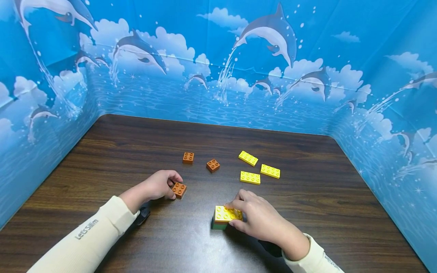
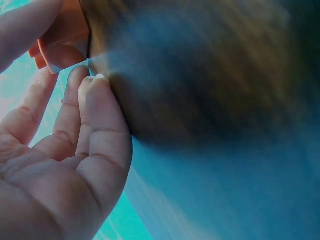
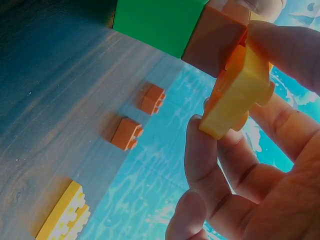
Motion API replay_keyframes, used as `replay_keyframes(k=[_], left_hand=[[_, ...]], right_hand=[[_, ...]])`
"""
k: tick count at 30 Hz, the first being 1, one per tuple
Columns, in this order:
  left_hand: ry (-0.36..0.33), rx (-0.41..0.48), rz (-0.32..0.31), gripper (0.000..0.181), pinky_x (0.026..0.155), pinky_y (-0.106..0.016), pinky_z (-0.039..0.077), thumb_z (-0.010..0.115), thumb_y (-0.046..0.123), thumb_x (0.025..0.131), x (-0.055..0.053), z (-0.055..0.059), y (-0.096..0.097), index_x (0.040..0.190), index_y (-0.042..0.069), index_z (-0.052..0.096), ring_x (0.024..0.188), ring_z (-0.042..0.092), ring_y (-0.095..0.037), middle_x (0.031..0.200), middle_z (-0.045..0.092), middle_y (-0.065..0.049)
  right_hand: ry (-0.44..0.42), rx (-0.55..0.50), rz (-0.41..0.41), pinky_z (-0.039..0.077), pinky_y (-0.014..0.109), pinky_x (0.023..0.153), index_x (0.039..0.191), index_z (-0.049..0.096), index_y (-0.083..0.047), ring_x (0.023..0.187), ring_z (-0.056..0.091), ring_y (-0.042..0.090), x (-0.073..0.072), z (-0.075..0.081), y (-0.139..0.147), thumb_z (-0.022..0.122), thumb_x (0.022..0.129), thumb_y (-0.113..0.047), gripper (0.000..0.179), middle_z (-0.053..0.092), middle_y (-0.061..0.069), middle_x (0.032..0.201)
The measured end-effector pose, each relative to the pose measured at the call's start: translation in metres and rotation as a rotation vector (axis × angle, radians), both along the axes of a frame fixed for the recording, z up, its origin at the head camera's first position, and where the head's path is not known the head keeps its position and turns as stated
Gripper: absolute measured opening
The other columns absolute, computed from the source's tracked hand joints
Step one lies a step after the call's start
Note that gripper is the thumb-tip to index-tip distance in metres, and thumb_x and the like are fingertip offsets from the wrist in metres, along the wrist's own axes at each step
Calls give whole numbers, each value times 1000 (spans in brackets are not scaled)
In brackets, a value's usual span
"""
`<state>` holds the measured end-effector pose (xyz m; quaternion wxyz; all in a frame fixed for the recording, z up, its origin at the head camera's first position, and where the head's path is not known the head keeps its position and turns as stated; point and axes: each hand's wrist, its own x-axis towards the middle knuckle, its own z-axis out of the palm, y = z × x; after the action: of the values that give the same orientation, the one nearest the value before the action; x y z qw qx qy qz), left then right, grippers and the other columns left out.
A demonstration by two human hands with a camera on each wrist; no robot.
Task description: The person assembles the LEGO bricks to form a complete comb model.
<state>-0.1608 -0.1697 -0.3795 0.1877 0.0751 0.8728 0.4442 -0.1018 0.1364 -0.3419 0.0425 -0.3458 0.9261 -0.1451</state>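
Observation:
My left hand (image 1: 157, 185) pinches a brown square brick (image 1: 179, 189) by its sides, close over the table; the left wrist view catches only a corner of this brick (image 2: 65, 42). To the right, my right hand (image 1: 258, 214) grips a yellow brick (image 1: 222, 213) with thumb and fingers. That yellow brick lies on top of a small stack: a brown brick (image 3: 217, 37) beneath it and a green brick (image 3: 155, 22) at the bottom. In the right wrist view, one end of the yellow brick (image 3: 235, 95) overhangs the brown one, and its hollow underside shows.
Farther back on the dark wood table (image 1: 136, 144) are two brown square bricks, one on the left (image 1: 188, 157) and one nearer the middle (image 1: 213, 165). Three flat yellow bricks (image 1: 250, 177) lie right of them. A blue dolphin-print sheet (image 1: 211, 57) borders the table.

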Motion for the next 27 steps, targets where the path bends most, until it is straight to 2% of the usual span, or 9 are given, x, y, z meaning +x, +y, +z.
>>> replay_keyframes(k=[10,17,21,27], left_hand=[[23,-39,1,37,72,-35,45,75,-10,70,0,4,2,103,-2,61,89,51,-25,100,55,-13],[60,-11,23,35,72,-34,44,75,-4,75,2,4,8,107,1,62,90,52,-24,100,58,-11],[83,24,24,36,67,-34,43,74,0,78,4,7,13,111,1,61,87,51,-23,96,58,-10],[96,74,24,36,62,-33,43,74,4,79,12,16,22,113,1,60,87,50,-23,96,56,-11]], right_hand=[[-7,-3,7,38,23,64,114,72,-16,79,44,8,0,0,1,79,79,-27,38,50,-8,90],[-7,-5,12,39,22,64,113,72,-15,78,44,8,-1,0,0,78,80,-27,37,50,-8,90],[-14,-6,19,39,22,64,114,72,-14,78,45,8,-3,1,1,79,80,-27,37,51,-7,90],[-58,-25,27,40,22,64,115,71,-15,78,45,7,-5,3,1,79,79,-24,38,52,-7,91]])
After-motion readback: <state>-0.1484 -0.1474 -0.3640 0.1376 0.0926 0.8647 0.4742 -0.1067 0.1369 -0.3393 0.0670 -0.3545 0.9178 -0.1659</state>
